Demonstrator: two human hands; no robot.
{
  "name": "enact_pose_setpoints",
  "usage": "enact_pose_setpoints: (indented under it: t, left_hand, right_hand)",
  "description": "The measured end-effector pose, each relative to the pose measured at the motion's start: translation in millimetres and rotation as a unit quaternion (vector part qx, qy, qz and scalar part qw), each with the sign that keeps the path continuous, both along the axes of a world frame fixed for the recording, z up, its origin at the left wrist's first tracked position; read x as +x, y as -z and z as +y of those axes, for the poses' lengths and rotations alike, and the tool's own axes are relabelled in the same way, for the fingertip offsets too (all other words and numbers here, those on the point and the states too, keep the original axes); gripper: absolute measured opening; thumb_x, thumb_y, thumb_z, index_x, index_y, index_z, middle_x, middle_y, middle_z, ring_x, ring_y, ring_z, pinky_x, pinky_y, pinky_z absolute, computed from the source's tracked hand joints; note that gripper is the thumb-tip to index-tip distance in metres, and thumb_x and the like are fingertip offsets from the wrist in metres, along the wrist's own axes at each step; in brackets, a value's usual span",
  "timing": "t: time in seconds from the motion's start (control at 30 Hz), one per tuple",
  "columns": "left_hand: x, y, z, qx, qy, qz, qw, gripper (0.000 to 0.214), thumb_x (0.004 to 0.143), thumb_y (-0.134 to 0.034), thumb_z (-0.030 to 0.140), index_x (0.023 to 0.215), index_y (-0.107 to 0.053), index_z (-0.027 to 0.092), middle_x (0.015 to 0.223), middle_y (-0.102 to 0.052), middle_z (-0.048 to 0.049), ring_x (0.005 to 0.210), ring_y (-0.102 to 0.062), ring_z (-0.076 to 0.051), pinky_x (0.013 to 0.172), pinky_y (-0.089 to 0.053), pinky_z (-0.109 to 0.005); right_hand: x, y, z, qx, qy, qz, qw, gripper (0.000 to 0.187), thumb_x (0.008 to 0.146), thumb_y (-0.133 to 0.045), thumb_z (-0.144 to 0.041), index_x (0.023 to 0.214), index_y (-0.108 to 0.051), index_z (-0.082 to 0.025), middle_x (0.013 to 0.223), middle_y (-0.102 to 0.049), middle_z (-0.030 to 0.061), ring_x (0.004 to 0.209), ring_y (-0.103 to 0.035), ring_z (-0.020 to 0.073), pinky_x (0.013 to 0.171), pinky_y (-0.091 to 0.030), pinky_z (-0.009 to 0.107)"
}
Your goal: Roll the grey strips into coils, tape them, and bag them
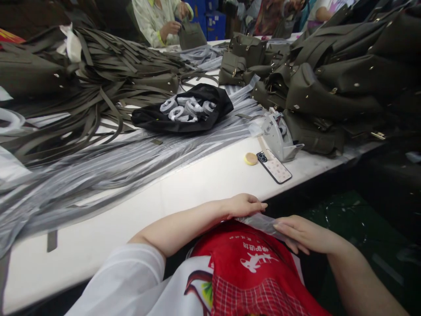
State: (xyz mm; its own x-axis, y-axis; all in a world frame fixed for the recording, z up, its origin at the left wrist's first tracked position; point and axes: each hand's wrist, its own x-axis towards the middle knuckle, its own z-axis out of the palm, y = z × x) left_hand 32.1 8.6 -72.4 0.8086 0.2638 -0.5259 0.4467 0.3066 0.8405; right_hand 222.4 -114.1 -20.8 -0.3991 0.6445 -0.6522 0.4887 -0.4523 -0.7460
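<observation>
"In front of the white table (pixel 184 188), close to your red apron (pixel 253 254), you had a strip of clear plastic (pixel 258 222) stretched between your hands; it sloped down towards your right."

"How were your hands set?"

"Your right hand (pixel 304 235) was narrow, its fingers pinching the strip; your left hand (pixel 245 205) lay over the other part, fingers bent; I could not tell whether they gripped it."

"Which step did you seem to be at?"

"Working the plastic by hand, I judged, smoothing or folding it; whether it had a strap inside, you were too far from the camera for me to say."

"What did your next move call for?"

"A sure hold on your left side, I thought, with even tension between your hands so the plastic did not slip or bunch; long wrapped straps (pixel 131 162) covered the table beyond you, and a black bag (pixel 164 125) held small wrapped rolls (pixel 189 107); your hands were well apart from both, and the phone (pixel 274 167) lay near the table's edge, out of your way."
</observation>
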Motion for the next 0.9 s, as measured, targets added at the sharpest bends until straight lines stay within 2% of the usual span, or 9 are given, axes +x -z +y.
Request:
enact_pose_setpoints:
  t: [0.17, 0.27, 0.37, 0.5, 0.63, 0.73, 0.8, 0.87, 0.9]
  left_hand:
    - [4.8, 4.4, -4.5, -0.099, -0.13, -0.054, 0.985, 0.054, 0.074, -0.06, 0.065, 0.089, -0.063, 0.013, 0.074, -0.068, -0.0037, 0.067, -0.059, -0.013, 0.071, -0.045, -0.027]
    - [0.9, 0.0, 1.2, -0.121, -0.116, -0.052, 0.984, 0.051, 0.069, -0.068, 0.061, 0.085, -0.063, 0.013, 0.076, -0.068, -0.0041, 0.065, -0.059, -0.013, 0.068, -0.045, -0.027]
    - [-2.6, -3.6, 4.7, -0.149, -0.137, -0.048, 0.978, 0.041, 0.063, -0.079, 0.044, 0.085, -0.062, 0.013, 0.078, -0.069, -0.0036, 0.064, -0.061, -0.012, 0.065, -0.046, -0.026]
    - [2.3, -0.2, 1.0, -0.101, -0.204, -0.043, 0.973, 0.038, 0.057, -0.081, 0.01, 0.088, -0.058, 0.013, 0.075, -0.066, -0.0007, 0.063, -0.061, -0.01, 0.062, -0.047, -0.022]
    - [8.1, 1.2, -3.8, -0.017, -0.216, -0.051, 0.975, 0.029, 0.066, -0.071, 0.003, 0.09, -0.057, 0.013, 0.072, -0.064, 0.0008, 0.061, -0.059, -0.007, 0.063, -0.047, -0.02]
    - [4.6, -4.3, -4.4, 0.063, -0.16, -0.078, 0.982, 0.025, 0.071, -0.074, 0.017, 0.092, -0.06, 0.013, 0.074, -0.064, 0.0004, 0.064, -0.059, -0.009, 0.064, -0.047, -0.021]
    - [-0.9, -8.2, -3.3, 0.083, -0.065, -0.081, 0.991, 0.033, 0.069, -0.078, 0.031, 0.094, -0.063, 0.014, 0.076, -0.065, 0.0001, 0.064, -0.059, -0.01, 0.064, -0.047, -0.022]
    - [-7.2, -10.9, -1.1, 0.013, 0.078, -0.053, 0.995, 0.04, 0.069, -0.078, 0.047, 0.091, -0.064, 0.016, 0.071, -0.064, 0.0003, 0.057, -0.057, -0.01, 0.056, -0.046, -0.022]
    - [-10.1, -11.9, 0.5, -0.038, 0.154, -0.04, 0.986, 0.044, 0.071, -0.074, 0.055, 0.089, -0.065, 0.016, 0.066, -0.063, 0.0006, 0.051, -0.054, -0.01, 0.051, -0.044, -0.022]
  right_hand:
    - [-5.3, 7.3, 1.6, 0.016, 0.019, -0.005, 1.0, 0.048, 0.097, -0.034, -0.058, 0.076, -0.052, -0.018, 0.052, -0.062, -0.0014, 0.032, -0.042, 0.0069, 0.034, -0.028, 0.017]
    - [-5.1, 7.6, 3.2, 0.024, 0.022, -0.013, 0.999, 0.048, 0.097, -0.033, -0.057, 0.078, -0.055, -0.018, 0.053, -0.064, -0.0008, 0.032, -0.044, 0.0075, 0.035, -0.029, 0.017]
    - [-5.8, 6.1, 3.4, 0.03, 0.025, -0.022, 0.999, 0.048, 0.098, -0.033, -0.055, 0.079, -0.056, -0.018, 0.054, -0.066, 0.0, 0.034, -0.046, 0.0081, 0.036, -0.03, 0.018]
    - [-11.2, 5.8, 3.4, 0.034, 0.031, -0.038, 0.998, 0.047, 0.099, -0.033, -0.052, 0.075, -0.055, -0.018, 0.056, -0.068, 0.0011, 0.034, -0.048, 0.0084, 0.037, -0.032, 0.018]
    - [-14.7, 8.1, 5.5, 0.044, 0.03, -0.067, 0.996, 0.045, 0.099, -0.033, -0.048, 0.075, -0.056, -0.018, 0.058, -0.069, 0.0012, 0.035, -0.049, 0.0085, 0.038, -0.035, 0.018]
    - [-13.3, 9.4, 6.2, 0.056, 0.029, -0.085, 0.994, 0.043, 0.1, -0.034, -0.045, 0.074, -0.056, -0.018, 0.058, -0.07, 0.001, 0.035, -0.049, 0.0081, 0.039, -0.035, 0.018]
    - [-11.3, 8.0, 6.2, 0.059, 0.033, -0.082, 0.994, 0.042, 0.1, -0.034, -0.044, 0.078, -0.058, -0.018, 0.057, -0.069, 0.0003, 0.034, -0.047, 0.0081, 0.038, -0.033, 0.018]
    - [-8.7, 3.5, 6.3, 0.074, 0.034, -0.079, 0.994, 0.041, 0.099, -0.035, -0.043, 0.082, -0.063, -0.017, 0.054, -0.065, -0.0014, 0.035, -0.047, 0.0086, 0.039, -0.033, 0.019]
    - [-6.9, 0.1, 6.6, 0.089, 0.034, -0.081, 0.992, 0.041, 0.099, -0.036, -0.042, 0.084, -0.065, -0.017, 0.053, -0.063, -0.002, 0.038, -0.048, 0.0091, 0.041, -0.035, 0.019]
